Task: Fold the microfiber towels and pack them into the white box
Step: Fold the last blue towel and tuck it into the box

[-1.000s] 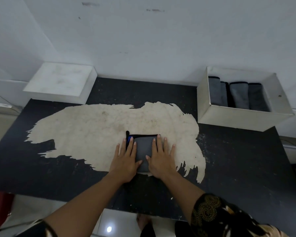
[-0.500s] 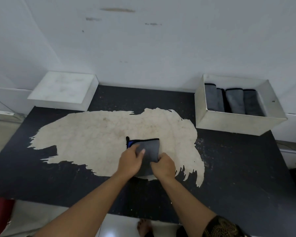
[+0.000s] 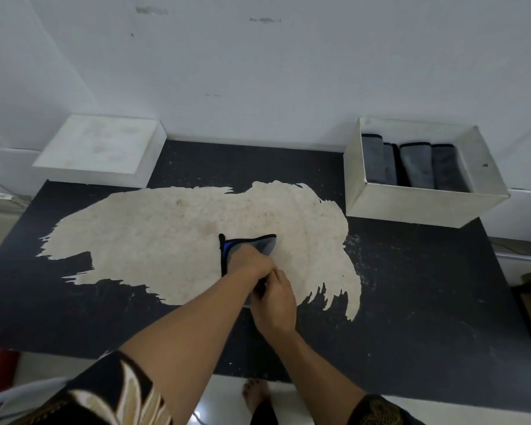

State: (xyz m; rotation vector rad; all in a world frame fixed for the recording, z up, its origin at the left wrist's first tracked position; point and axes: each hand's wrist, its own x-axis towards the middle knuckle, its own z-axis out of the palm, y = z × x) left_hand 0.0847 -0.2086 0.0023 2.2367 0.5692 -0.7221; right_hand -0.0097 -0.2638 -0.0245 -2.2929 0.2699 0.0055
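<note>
At frame centre, a grey towel (image 3: 265, 244) lies partly folded on the table's (image 3: 426, 286) worn pale patch. The left hand (image 3: 249, 262) rests on it with fingers bent; whether it grips cannot be told. The right hand (image 3: 276, 299) pinches the towel's near edge. At upper right, the box (image 3: 411, 207) holds four folded towels (image 3: 414, 165) standing side by side.

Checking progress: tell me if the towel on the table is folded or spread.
Folded. The towel is a small grey packet, black-edged, with a blue layer showing at its left.
</note>
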